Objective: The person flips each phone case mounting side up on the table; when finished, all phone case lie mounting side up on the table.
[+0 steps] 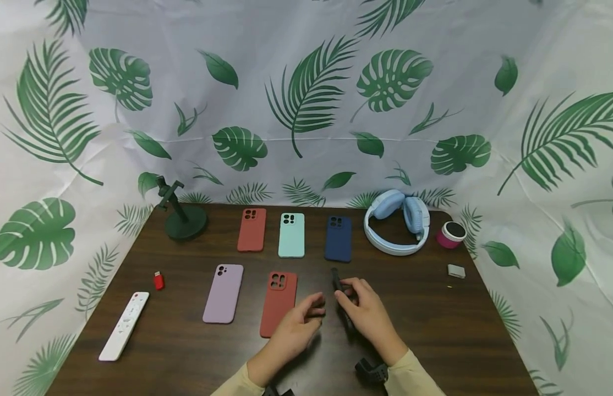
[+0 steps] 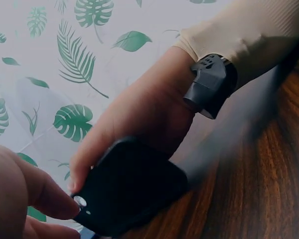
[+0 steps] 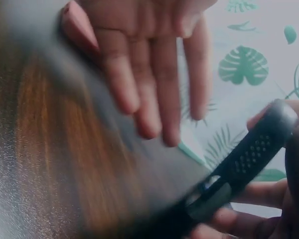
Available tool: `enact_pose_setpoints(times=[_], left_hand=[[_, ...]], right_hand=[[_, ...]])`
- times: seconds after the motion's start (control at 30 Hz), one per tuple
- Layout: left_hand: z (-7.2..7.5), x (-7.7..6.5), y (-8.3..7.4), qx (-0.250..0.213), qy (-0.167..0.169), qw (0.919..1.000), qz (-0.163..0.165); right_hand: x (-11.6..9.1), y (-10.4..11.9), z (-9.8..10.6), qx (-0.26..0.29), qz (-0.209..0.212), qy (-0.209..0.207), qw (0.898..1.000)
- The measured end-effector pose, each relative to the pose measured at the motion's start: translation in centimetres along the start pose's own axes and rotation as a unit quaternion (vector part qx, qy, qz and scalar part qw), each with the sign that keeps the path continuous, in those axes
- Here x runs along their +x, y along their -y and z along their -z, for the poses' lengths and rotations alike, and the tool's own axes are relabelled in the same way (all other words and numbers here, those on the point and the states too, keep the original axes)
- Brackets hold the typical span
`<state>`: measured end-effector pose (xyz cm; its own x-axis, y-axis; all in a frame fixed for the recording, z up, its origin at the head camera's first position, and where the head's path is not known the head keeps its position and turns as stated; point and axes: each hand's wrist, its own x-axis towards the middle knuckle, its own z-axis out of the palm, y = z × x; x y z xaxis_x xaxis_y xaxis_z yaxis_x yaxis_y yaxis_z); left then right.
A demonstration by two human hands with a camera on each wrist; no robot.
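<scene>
My right hand (image 1: 368,313) holds a black phone case (image 1: 336,279) on edge above the table, gripping it between thumb and fingers. In the left wrist view the case's dark flat face (image 2: 129,189) shows, with camera openings at one corner. Its edge (image 3: 249,154), with small dotted holes and a port cutout, appears in the right wrist view. My left hand (image 1: 294,330) hovers to the left of the case with fingers extended and loose, holding nothing. Partly below that hand lies a red phone case (image 1: 279,300), and a lilac phone case (image 1: 223,293) lies farther left.
Along the back lie a red case (image 1: 251,230), a mint case (image 1: 291,235) and a navy case (image 1: 338,238). Blue headphones (image 1: 398,223), a pink jar (image 1: 451,235) and a small white object (image 1: 456,270) are right. A dark stand (image 1: 185,221), red USB stick (image 1: 159,281) and white remote (image 1: 124,326) are left.
</scene>
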<state>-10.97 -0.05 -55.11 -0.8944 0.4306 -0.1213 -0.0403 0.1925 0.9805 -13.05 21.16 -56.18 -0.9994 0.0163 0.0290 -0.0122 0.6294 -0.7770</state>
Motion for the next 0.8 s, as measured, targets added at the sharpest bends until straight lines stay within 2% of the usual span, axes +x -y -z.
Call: enact_pose_setpoints(times=[0.23, 0.53, 0.67, 0.8], left_hand=[[-0.2, 0.0, 0.1, 0.030, 0.016, 0.9992, 0.021], [-0.1, -0.2, 0.3, 0.028, 0.023, 0.9992, 0.018], [-0.1, -0.2, 0.3, 0.018, 0.022, 0.9995, 0.013], [-0.1, -0.3, 0.3, 0.006, 0.029, 0.9994, 0.020]], right_hand=[[0.1, 0.0, 0.6, 0.034, -0.002, -0.019, 0.999], [0.2, -0.2, 0.6, 0.117, -0.011, 0.004, 0.993], [0.3, -0.8, 0.6, 0.097, -0.028, -0.003, 0.995], [0.6, -1.3, 0.6, 0.039, -0.049, -0.008, 0.998]])
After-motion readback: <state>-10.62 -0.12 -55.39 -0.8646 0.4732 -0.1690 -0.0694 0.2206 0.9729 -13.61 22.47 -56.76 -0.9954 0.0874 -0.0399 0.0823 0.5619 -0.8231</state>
